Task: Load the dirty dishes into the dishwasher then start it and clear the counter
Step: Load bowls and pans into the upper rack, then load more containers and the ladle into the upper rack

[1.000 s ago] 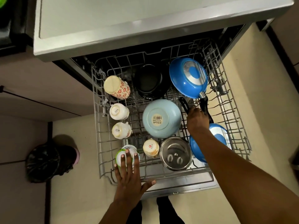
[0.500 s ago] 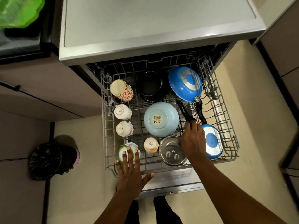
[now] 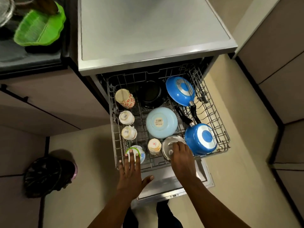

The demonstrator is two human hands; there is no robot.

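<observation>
**Two hands at the rack front, right hand now off the pan handles**

Two hands work the front edge of the pulled-out rack (image 3: 220, 122). A second ago the right hand (image 3: 181, 159) was up at the black handles of the two blue pans; half a second ago it was sliding back toward the near pan (image 3: 201, 139). Now it lies over the steel lid (image 3: 169, 142) in the front row, fingers (image 3: 176, 145) curved down onto it; whether they grip the lid or only rest on it, I cannot tell. The left hand (image 3: 130, 175) has hardly moved: its fingers stay straight and spread, tips touching the upturned green-rimmed cup (image 3: 136, 153) at the front left corner, thumb held out to the side.

Dishes fill the rack: both pans face down on the right, the far pan (image 3: 180, 90) leaning at the back, a pale blue bowl (image 3: 162, 122) inverted in the middle, a black bowl (image 3: 150, 94) behind it, cups down the left side.

My reading is that pan placement is finished and the hands are settling the front items. Next would likely be pushing the rack in; on the table to the left a green tray (image 3: 39, 28) waits to be cleared.
</observation>
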